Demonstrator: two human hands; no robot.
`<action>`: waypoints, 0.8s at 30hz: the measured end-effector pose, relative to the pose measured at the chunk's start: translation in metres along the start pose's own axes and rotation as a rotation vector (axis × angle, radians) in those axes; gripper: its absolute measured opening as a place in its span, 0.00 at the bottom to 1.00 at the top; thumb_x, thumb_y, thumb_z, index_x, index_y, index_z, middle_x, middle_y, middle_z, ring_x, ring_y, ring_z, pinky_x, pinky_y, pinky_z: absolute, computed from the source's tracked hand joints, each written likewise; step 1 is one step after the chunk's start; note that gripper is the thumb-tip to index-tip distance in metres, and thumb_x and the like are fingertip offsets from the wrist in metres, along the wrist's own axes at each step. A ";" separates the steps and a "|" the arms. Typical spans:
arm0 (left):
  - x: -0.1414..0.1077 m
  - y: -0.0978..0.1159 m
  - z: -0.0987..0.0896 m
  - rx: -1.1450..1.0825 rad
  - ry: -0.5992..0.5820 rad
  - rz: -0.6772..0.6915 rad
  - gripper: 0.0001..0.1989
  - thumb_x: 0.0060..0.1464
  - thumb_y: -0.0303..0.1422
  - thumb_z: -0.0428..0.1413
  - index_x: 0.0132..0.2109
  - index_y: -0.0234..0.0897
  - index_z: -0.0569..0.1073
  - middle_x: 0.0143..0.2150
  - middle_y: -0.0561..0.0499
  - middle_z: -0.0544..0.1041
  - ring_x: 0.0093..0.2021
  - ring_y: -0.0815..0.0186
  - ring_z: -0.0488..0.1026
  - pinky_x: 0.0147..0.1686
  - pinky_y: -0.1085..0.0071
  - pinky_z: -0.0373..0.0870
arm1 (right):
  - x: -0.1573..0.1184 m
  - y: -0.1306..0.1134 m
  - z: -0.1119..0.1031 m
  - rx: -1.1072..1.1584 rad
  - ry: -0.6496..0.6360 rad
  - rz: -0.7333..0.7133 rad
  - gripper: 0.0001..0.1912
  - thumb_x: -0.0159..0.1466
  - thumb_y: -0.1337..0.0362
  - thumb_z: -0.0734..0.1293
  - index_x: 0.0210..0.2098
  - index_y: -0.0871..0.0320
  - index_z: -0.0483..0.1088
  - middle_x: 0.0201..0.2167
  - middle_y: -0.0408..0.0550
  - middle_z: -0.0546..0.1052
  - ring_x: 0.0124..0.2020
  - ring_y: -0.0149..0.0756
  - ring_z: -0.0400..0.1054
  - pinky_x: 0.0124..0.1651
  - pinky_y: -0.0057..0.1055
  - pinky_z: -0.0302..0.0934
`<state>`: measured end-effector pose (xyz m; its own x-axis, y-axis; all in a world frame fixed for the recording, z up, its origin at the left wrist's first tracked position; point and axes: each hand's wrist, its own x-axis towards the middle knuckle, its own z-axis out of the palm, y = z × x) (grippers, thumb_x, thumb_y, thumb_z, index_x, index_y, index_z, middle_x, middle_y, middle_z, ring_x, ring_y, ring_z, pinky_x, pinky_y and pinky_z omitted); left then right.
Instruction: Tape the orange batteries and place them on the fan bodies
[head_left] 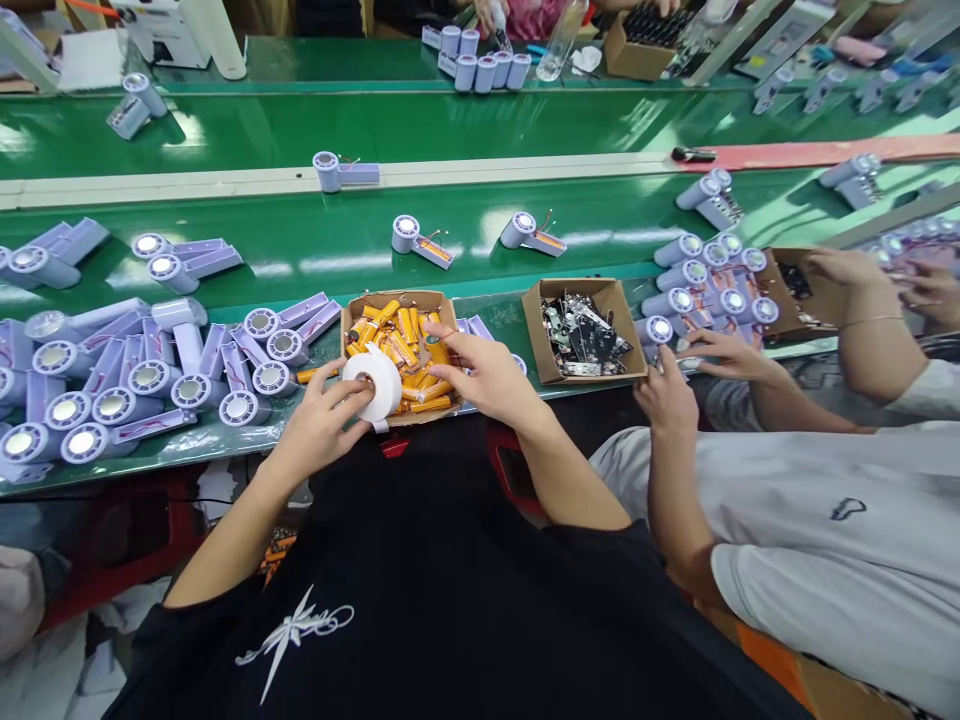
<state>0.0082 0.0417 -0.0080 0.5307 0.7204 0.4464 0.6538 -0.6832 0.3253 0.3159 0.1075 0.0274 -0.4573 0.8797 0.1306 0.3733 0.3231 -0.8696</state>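
Observation:
My left hand (324, 420) is closed on a roll of white tape (385, 388), with fingertips in its core and a loose end hanging below. The roll covers the left front part of a cardboard box (442, 299) that holds many orange-wrapped cylindrical batteries (405, 335). Over the right side of this box, my right hand (491, 375) has its thumb and index finger apart, close around an upright battery. Whether the fingertips touch that battery is hard to see. One orange battery end shows beside my left fingers, left of the box.
Lilac handheld fan housings (154, 378) crowd the bench at left, and more lie on the green belt (292, 240). Right of me is a box of circuit boards (586, 335). A co-worker's hands (667, 395) handle fan parts close to it.

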 end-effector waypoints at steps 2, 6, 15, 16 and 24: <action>-0.001 -0.001 0.001 -0.011 -0.020 -0.012 0.15 0.67 0.27 0.63 0.59 0.41 0.78 0.56 0.43 0.84 0.72 0.42 0.68 0.69 0.36 0.74 | 0.000 0.001 0.002 0.098 -0.005 0.040 0.43 0.69 0.59 0.77 0.80 0.44 0.62 0.58 0.47 0.86 0.54 0.47 0.84 0.66 0.49 0.78; -0.001 -0.001 0.002 0.006 -0.053 -0.030 0.16 0.66 0.27 0.63 0.59 0.42 0.80 0.57 0.44 0.84 0.73 0.41 0.67 0.70 0.35 0.73 | 0.000 0.001 0.006 0.287 -0.061 0.151 0.58 0.66 0.56 0.80 0.85 0.43 0.47 0.50 0.43 0.88 0.50 0.44 0.86 0.60 0.43 0.82; -0.001 0.007 -0.007 0.168 -0.182 0.049 0.27 0.65 0.16 0.56 0.64 0.45 0.80 0.60 0.47 0.84 0.78 0.45 0.65 0.69 0.47 0.80 | 0.000 -0.011 -0.003 0.143 -0.126 0.090 0.50 0.64 0.60 0.81 0.81 0.51 0.60 0.39 0.41 0.88 0.41 0.41 0.83 0.55 0.39 0.80; 0.001 0.009 -0.009 0.190 -0.189 0.067 0.27 0.65 0.16 0.56 0.64 0.45 0.80 0.60 0.47 0.84 0.78 0.45 0.65 0.68 0.48 0.81 | 0.002 -0.012 -0.005 0.091 -0.157 0.070 0.49 0.64 0.61 0.80 0.80 0.50 0.62 0.36 0.40 0.87 0.39 0.40 0.82 0.53 0.38 0.80; 0.035 0.017 -0.021 0.371 -0.083 0.268 0.17 0.70 0.20 0.57 0.59 0.36 0.80 0.53 0.47 0.84 0.71 0.50 0.74 0.68 0.55 0.80 | 0.010 -0.003 0.019 0.264 -0.056 0.135 0.42 0.61 0.55 0.83 0.72 0.55 0.74 0.30 0.39 0.83 0.29 0.35 0.74 0.42 0.33 0.76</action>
<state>0.0262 0.0527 0.0310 0.7389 0.5415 0.4009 0.6284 -0.7686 -0.1200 0.2948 0.1091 0.0221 -0.4642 0.8856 -0.0151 0.2147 0.0960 -0.9720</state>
